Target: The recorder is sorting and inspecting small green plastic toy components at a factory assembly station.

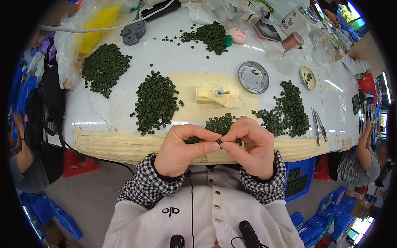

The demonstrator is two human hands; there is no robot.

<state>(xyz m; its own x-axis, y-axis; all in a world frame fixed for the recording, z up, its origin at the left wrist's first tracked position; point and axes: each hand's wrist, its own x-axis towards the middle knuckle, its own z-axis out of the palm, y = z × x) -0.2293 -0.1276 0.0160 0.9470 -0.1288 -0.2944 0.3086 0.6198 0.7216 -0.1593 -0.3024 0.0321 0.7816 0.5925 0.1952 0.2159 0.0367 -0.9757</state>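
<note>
Nearest the wearer, two black-and-white gingham cuffs (151, 186) rose over the taped table edge (120, 142). Beyond them, the left hand (175, 151) and right hand (256, 149) met fingertip to fingertip, each closed in a thumb-and-forefinger pinch on a small dark green disc (218, 141) held between them, just above the table's near edge. Most of the disc was hidden by the fingers. It appeared very light, probably a somewhat stiff rubber or plastic moulding, more likely to slip or flick away than to break; its rim seemed the best place to take hold, with light pressure from opposite sides. Both wrists bent inward, and the other fingers of each hand curled toward the palm.

Just past the fingertips lay a small heap of similar discs (221, 122), partly covered by the hands. Farther out, a larger left-hand pile (156, 101) and a right-hand pile (293, 109) flanked a tape-wrapped block (206, 97) with a short peg standing up from it. Metal tweezers (317, 128) lay beyond the right-hand pile. Behind the block, to the right, was a round metal lid (248, 84); farthest off, another scattered pile (209, 37) lay beside a green cap (228, 40).
</note>
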